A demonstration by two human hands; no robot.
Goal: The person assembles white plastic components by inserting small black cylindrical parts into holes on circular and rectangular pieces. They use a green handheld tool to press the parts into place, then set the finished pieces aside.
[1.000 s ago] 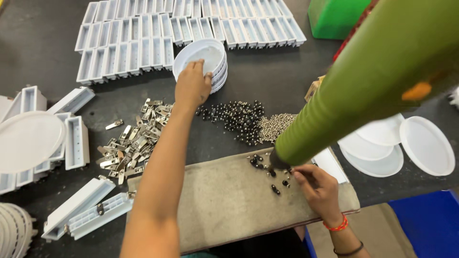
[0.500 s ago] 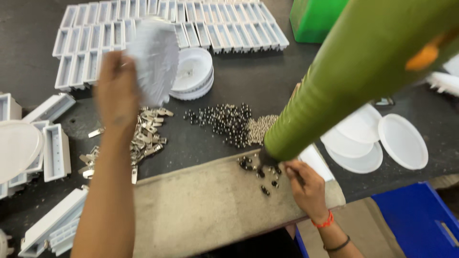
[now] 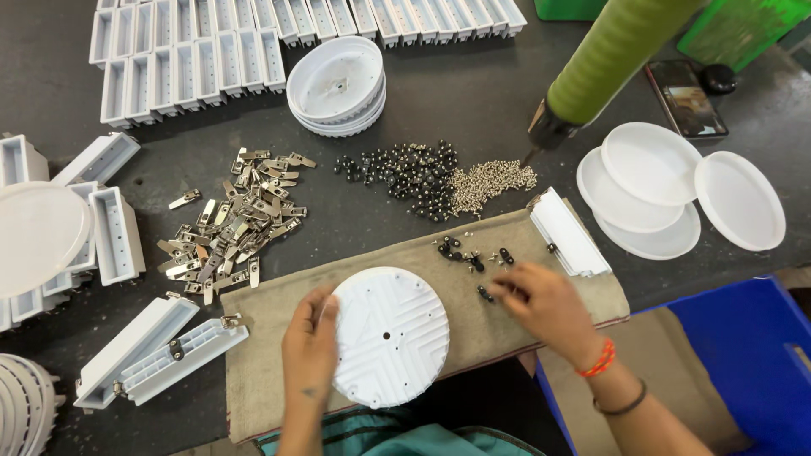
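Observation:
My left hand (image 3: 309, 350) holds the left edge of a round white plastic disc (image 3: 393, 333) that lies back side up on a beige cloth mat (image 3: 270, 304). My right hand (image 3: 541, 308) rests on the mat to the right of the disc, its fingertips pinched at small black parts (image 3: 473, 257) scattered there; whether it grips one I cannot tell. A green-sleeved powered screwdriver (image 3: 591, 72) hangs over the table at upper right, tip near the screws.
A stack of round white housings (image 3: 336, 84) sits at top centre. Metal clips (image 3: 236, 219), black knobs (image 3: 401, 173) and silver screws (image 3: 490, 181) lie in piles. White rectangular boxes (image 3: 203, 59) fill the back and left. White lids (image 3: 676, 190) at right, a blue bin (image 3: 743, 355) below.
My left hand took a white disc from the stack at the back and brought it down onto the cloth mat. My right hand stayed at the small black parts.

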